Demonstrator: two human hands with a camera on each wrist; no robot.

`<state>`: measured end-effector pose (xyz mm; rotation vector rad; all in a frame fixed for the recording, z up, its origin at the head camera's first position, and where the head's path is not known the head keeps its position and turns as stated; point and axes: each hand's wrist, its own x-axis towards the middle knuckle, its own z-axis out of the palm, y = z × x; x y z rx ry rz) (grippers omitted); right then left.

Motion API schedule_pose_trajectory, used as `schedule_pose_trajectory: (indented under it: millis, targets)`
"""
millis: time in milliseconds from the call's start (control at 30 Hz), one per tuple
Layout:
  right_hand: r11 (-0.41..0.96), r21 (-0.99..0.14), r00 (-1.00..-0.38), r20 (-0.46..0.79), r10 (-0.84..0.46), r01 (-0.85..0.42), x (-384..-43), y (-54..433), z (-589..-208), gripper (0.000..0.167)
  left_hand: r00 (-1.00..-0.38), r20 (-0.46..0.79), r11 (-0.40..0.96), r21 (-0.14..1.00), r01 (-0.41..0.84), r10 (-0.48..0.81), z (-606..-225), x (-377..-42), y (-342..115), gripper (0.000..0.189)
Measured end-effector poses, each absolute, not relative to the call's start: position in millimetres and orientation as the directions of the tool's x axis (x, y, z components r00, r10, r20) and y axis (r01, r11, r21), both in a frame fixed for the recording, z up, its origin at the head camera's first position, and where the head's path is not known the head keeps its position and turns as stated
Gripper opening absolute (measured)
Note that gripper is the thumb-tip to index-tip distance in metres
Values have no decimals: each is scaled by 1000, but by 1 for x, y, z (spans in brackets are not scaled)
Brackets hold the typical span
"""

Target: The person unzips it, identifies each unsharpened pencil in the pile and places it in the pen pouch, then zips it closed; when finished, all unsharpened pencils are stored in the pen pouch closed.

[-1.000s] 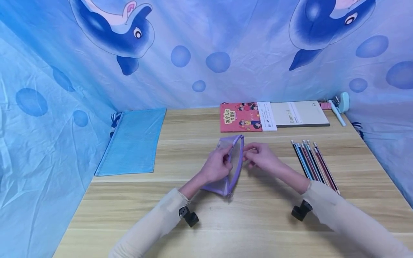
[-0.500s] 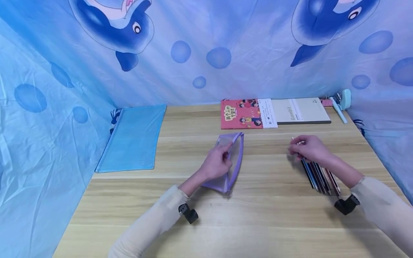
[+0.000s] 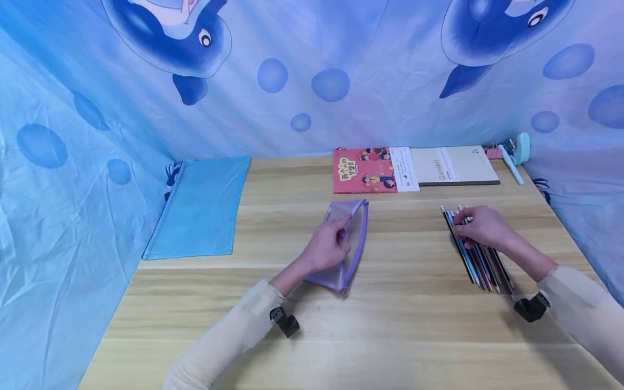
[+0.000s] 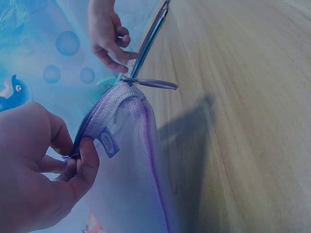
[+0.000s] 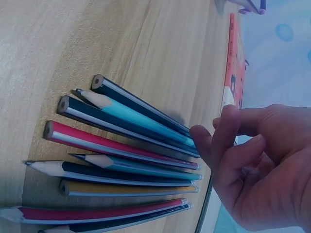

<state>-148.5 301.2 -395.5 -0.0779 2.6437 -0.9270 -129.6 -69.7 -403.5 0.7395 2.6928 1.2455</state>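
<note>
On the counter (image 3: 390, 330), head view: your left hand (image 3: 325, 246) has the purple mesh pouch (image 3: 362, 244) mid-surface, mouth parted; your right hand (image 3: 482, 226) is over the eraser ends of the pencils (image 3: 470, 261). Left wrist view: left fingers pinched on the pouch's edge beside the zipper (image 4: 90, 116). Risk, as I judge it: only that one pinch seems to hold the mouth, so a slack grip could let it sag. Right wrist view: your right fingers loosely bent, partly spread, nothing visibly held; cannot tell if a fingertip touches a pencil. The pencils lie close together, so a hurried pinch could catch two or roll a neighbor. Sharpened tips, mixed with blunt ends, might snag mesh. Containers, back in the head view: no contents show in the purple pouch; the blue pouch (image 3: 197, 208) lies flat at left, inside unreadable.
</note>
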Motion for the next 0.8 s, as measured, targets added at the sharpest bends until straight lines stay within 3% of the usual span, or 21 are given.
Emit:
schedule_pose_trajectory:
  millis: [600,800]
  targets:
    - [924,-379,-943,-286,-170,-51,-152,282,-402,41,-880,130,569,718,402,457,-403,-128,-69,69]
    - [927,-368,-948,-264,-178,-71,-154,280,-404,39,-879,126,568,720,400,459,-404,-128,-68,70]
